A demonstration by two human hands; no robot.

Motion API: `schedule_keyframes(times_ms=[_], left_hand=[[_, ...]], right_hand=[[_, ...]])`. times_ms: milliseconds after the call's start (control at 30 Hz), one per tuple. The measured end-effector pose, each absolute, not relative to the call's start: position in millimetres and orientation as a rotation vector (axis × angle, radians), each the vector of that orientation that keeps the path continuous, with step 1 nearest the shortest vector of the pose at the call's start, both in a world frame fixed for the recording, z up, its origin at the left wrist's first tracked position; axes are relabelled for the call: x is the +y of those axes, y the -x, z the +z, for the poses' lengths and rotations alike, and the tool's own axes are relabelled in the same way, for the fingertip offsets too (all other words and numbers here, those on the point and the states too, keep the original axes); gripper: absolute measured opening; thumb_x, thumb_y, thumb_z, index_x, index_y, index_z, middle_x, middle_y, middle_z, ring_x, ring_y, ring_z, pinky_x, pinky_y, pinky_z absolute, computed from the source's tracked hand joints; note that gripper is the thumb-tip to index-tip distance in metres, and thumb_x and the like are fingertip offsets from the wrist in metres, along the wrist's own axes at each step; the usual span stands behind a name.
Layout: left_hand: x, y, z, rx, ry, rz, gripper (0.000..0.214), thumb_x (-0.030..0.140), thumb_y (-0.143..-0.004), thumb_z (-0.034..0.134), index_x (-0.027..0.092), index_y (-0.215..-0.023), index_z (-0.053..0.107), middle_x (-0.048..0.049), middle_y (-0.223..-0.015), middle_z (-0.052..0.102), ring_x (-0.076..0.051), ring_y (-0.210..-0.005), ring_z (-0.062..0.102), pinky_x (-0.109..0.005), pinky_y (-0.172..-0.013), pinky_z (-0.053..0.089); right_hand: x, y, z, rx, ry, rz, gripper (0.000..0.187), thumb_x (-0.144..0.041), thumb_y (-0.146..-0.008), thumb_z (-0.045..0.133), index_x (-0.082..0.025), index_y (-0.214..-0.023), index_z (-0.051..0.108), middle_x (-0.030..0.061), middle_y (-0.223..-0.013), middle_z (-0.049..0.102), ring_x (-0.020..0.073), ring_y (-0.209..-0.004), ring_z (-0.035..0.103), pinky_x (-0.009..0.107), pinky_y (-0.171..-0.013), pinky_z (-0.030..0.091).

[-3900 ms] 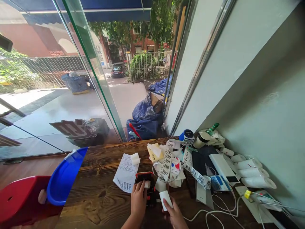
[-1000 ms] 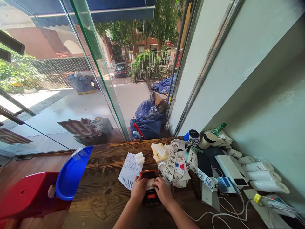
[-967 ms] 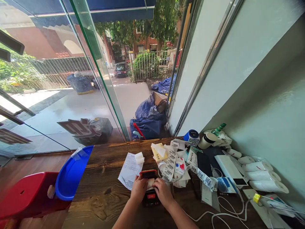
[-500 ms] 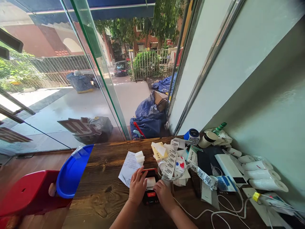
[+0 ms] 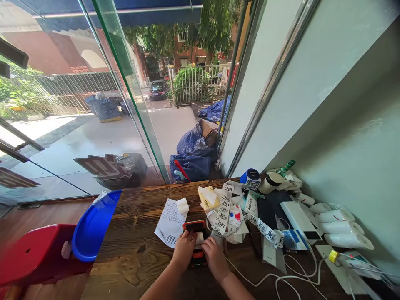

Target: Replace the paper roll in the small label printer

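Observation:
A small black and orange label printer (image 5: 198, 262) sits on the wooden table in front of me with its lid (image 5: 194, 226) raised. Inside it is a white paper roll (image 5: 199, 238), partly covered by my fingers. My left hand (image 5: 183, 251) is closed at the printer's left side, its bent fingers against the roll's left end. On the opposite side my right hand (image 5: 215, 256) grips the printer's edge, thumb and fingertips close to the roll. Just beyond my left hand lie a printed sheet (image 5: 168, 223) and a small white roll (image 5: 182, 205).
A strip of numbered labels (image 5: 222, 212) curls over packets on the right. Beyond it are a blue-topped container (image 5: 251, 178), a flask (image 5: 271, 182), paper rolls (image 5: 339, 227) and a white cable (image 5: 259, 283). A blue basin (image 5: 79, 233) and red stool (image 5: 34, 250) stand left of the table.
My left hand has come down toward me from the lid, its fingers now curled in at the roll. More of the raised lid shows. My right hand stays nearly in place.

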State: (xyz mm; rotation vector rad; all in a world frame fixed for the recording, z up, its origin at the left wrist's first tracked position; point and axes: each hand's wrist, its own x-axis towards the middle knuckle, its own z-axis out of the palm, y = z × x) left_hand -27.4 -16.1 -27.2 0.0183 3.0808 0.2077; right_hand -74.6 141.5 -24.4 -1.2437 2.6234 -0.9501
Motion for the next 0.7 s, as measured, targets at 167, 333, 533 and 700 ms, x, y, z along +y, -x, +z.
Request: schedule_keyframes(times_ms=[167, 333, 533, 700], left_hand=[[-13.0, 31.0, -17.7, 2.975, 0.064, 0.240, 0.025, 0.009, -0.087, 0.059, 0.015, -0.110, 0.066, -0.0076, -0.105, 0.072, -0.024, -0.102, 0.065, -0.039, -0.079, 0.057], [-9.3, 33.7, -2.6, 2.966, 0.073, 0.283, 0.023, 0.009, -0.088, 0.052, 0.018, -0.101, 0.070, -0.0079, -0.101, 0.071, -0.026, -0.103, 0.062, -0.039, -0.084, 0.054], [-18.0, 42.3, 12.7, 3.032, 0.268, 0.364, 0.057, 0.004, -0.084, 0.042, 0.009, -0.141, 0.043, -0.0184, -0.141, 0.049, -0.031, -0.129, 0.045, -0.052, -0.110, 0.037], [-20.3, 20.0, 12.4, 2.980, 0.134, 0.473, 0.054, 0.006, -0.077, 0.045, 0.017, -0.127, 0.061, -0.0088, -0.123, 0.065, -0.025, -0.116, 0.057, -0.040, -0.107, 0.044]], right_hand=[[139.4, 73.5, -21.5, 2.635, 1.239, -0.919, 0.018, -0.002, -0.088, 0.060, -0.015, -0.075, 0.062, -0.0014, -0.083, 0.065, 0.0161, -0.084, 0.064, 0.032, -0.072, 0.058], [136.6, 75.1, -20.9, 2.663, 1.243, -0.886, 0.018, -0.002, -0.088, 0.061, -0.015, -0.075, 0.062, -0.0011, -0.084, 0.066, 0.0158, -0.083, 0.065, 0.031, -0.071, 0.058], [137.1, 76.9, -25.6, 2.687, 1.296, -0.843, 0.010, -0.010, -0.087, 0.066, -0.015, -0.079, 0.064, -0.0010, -0.083, 0.067, 0.0172, -0.085, 0.065, 0.034, -0.073, 0.058], [143.3, 62.7, -33.4, 2.758, 1.309, -0.837, 0.011, -0.007, -0.086, 0.066, -0.016, -0.090, 0.066, 0.0010, -0.092, 0.068, 0.0189, -0.089, 0.065, 0.037, -0.077, 0.059]])
